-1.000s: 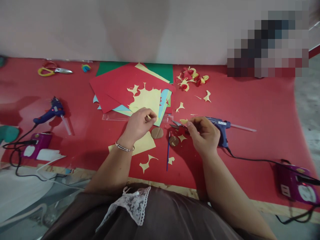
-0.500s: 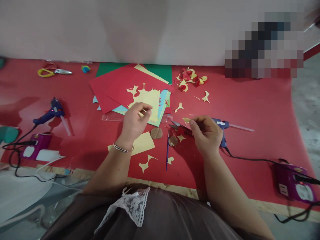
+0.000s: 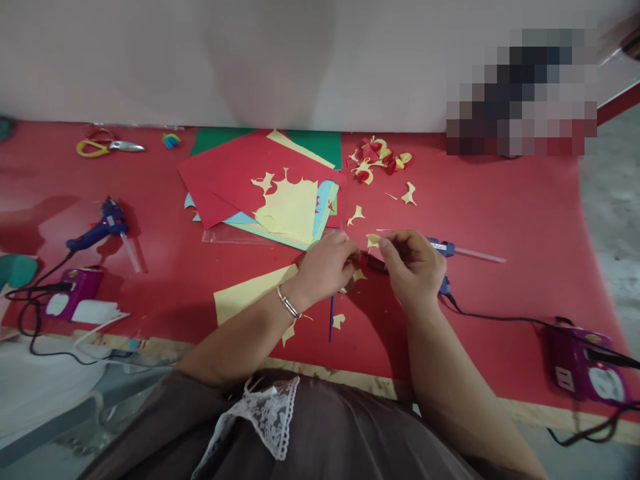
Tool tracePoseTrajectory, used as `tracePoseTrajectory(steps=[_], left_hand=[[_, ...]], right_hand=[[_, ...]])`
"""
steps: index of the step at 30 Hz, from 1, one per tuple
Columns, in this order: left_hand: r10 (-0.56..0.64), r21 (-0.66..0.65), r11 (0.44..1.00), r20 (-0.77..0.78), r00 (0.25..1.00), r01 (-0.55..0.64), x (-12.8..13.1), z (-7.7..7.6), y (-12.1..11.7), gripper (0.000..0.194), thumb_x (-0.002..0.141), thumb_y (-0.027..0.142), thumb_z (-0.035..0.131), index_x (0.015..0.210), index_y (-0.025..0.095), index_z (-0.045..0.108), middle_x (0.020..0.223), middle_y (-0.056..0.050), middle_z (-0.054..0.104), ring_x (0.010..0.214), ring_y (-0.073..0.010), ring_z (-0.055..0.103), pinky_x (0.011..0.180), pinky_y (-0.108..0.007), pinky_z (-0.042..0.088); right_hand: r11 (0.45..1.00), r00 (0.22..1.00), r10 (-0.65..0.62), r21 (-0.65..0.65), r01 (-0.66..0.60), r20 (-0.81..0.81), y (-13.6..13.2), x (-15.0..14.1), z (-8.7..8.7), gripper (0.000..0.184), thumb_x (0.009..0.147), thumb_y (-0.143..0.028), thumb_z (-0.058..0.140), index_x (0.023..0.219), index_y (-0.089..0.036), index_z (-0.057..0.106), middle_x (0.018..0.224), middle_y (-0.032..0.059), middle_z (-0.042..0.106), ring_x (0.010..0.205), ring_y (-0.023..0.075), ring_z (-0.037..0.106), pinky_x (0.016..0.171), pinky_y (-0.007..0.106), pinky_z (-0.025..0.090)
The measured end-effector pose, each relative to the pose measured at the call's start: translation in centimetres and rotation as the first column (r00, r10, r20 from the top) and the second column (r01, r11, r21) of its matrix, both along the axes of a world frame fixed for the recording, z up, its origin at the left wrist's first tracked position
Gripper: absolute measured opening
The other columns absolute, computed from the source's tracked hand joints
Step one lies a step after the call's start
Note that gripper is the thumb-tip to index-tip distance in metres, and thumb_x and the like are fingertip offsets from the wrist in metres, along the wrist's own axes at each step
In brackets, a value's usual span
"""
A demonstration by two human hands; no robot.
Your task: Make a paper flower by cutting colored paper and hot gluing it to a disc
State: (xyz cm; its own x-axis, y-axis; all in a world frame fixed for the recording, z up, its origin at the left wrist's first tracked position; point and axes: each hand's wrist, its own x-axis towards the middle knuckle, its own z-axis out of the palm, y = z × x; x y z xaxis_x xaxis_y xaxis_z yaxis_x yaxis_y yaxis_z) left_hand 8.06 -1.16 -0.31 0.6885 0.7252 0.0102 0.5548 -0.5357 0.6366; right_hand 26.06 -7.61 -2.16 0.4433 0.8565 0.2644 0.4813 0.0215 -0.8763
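A small piece of yellow paper [image 3: 373,241] is pinched between the thumb and forefinger of my right hand [image 3: 414,270]. My left hand [image 3: 333,263], with curled fingers, is over the blades of a pair of scissors; I cannot make out what, if anything, the fingertips hold. Only the dark handle of the scissors [image 3: 374,262] shows between my hands. A blue-handled brush [image 3: 331,320] lies partly under my left hand. Yellow scraps [image 3: 339,322] lie close by, and a yellow paper sheet [image 3: 250,290] sits beneath my left forearm.
Stacked coloured paper [image 3: 225,173] lies behind my hands, with red and yellow paper flowers [image 3: 383,160] to its right. Blue glue guns stand left [image 3: 107,220] and right [image 3: 443,248], with cords to purple power boxes [image 3: 590,367]. Yellow-handled scissors [image 3: 95,148] lie far left.
My left hand has moved right and slightly down, from the yellow cut sheet to over the scissors' blades, and covers the cardboard discs. My right hand stays put with the yellow piece.
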Motion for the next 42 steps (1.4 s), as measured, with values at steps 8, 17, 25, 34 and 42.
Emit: tracePoseTrajectory(steps=[8, 17, 25, 34, 42], left_hand=[[0.316, -0.261, 0.937, 0.347, 0.883, -0.232, -2.5, -0.1, -0.6, 0.003, 0.092, 0.02, 0.074, 0.091, 0.022, 0.074, 0.094, -0.005, 0.078, 0.081, -0.0175, 0.072, 0.075, -0.031, 0.061], [0.546, -0.665, 0.736, 0.473, 0.691, -0.126, -3.1, -1.3, -0.5, 0.022, 0.085, 0.045, 0.089, 0.09, 0.024, 0.08, 0.088, -0.004, 0.078, 0.068, -0.0139, 0.065, 0.055, -0.028, 0.051], [0.582, -0.798, 0.602, 0.441, 0.683, 0.003, -2.7, -1.7, -0.6, 0.024, 0.079, 0.024, 0.084, 0.103, 0.022, 0.081, 0.09, -0.003, 0.077, 0.068, -0.0112, 0.065, 0.064, -0.028, 0.056], [0.597, -0.68, 0.717, 0.487, 0.637, -0.152, -3.0, -1.7, -0.6, 0.017, 0.083, 0.032, 0.085, 0.085, 0.022, 0.071, 0.077, 0.0, 0.071, 0.068, -0.0117, 0.064, 0.058, -0.024, 0.05], [0.705, -0.781, 0.618, 0.497, 0.506, -0.094, -2.1, -1.0, -1.3, 0.03, 0.081, 0.03, 0.087, 0.106, 0.021, 0.074, 0.084, 0.0, 0.073, 0.073, -0.0134, 0.076, 0.065, -0.024, 0.06]], right_hand=[[0.997, 0.996, 0.072, -0.02, -0.071, 0.055, 0.0, -0.8, 0.6, 0.016, 0.095, -0.035, 0.072, 0.083, -0.024, 0.069, 0.07, -0.0017, 0.067, 0.06, 0.0152, 0.059, 0.06, 0.03, 0.045], [0.992, 0.993, 0.116, -0.042, -0.115, 0.002, -0.2, -1.5, -0.1, 0.018, 0.095, -0.037, 0.072, 0.084, -0.023, 0.07, 0.072, -0.0009, 0.068, 0.061, 0.0144, 0.058, 0.059, 0.029, 0.046], [0.983, 0.983, 0.171, -0.055, -0.175, -0.062, -0.4, -1.9, -0.3, 0.016, 0.097, -0.036, 0.071, 0.087, -0.023, 0.07, 0.077, 0.0001, 0.069, 0.065, 0.0154, 0.06, 0.062, 0.031, 0.049], [0.985, 0.984, 0.17, 0.026, -0.168, -0.056, -1.0, -2.4, 0.0, 0.017, 0.1, -0.037, 0.072, 0.089, -0.024, 0.069, 0.075, -0.0006, 0.065, 0.06, 0.0143, 0.058, 0.056, 0.03, 0.047], [0.968, 0.98, 0.191, 0.156, -0.197, 0.053, -1.1, -3.3, 0.8, 0.012, 0.1, -0.025, 0.071, 0.089, -0.023, 0.069, 0.075, -0.0005, 0.066, 0.058, 0.0125, 0.057, 0.054, 0.029, 0.045]])
